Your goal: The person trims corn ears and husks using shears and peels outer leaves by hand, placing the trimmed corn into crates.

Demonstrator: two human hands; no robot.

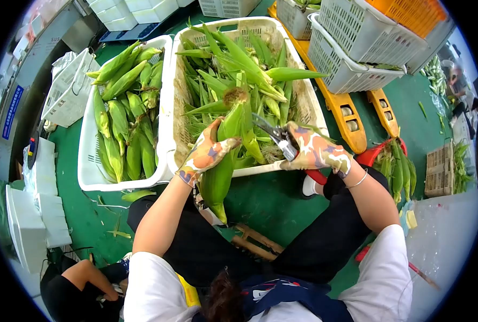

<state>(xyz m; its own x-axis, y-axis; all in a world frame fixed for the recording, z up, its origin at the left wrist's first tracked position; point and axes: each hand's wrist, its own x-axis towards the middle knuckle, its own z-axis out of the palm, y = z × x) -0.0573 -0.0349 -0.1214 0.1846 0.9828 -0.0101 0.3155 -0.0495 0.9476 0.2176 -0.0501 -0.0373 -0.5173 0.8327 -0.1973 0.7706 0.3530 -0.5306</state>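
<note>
My left hand, in a camouflage-patterned glove, is closed around a green ear of corn in its husk. The ear is tilted, its brown silk end up. In my gloved right hand is a pair of pruning shears, the metal blades pointing left, close to the husk near the silk end. Whether the blades touch the husk I cannot tell. Both hands are over the near edge of a white crate full of loose husks. Left of it stands a white crate of unhusked corn ears.
A yellow pallet jack with stacked white crates stands at right. Corn ears lie in a red container. White foam boxes are at left. Another person sits at lower left.
</note>
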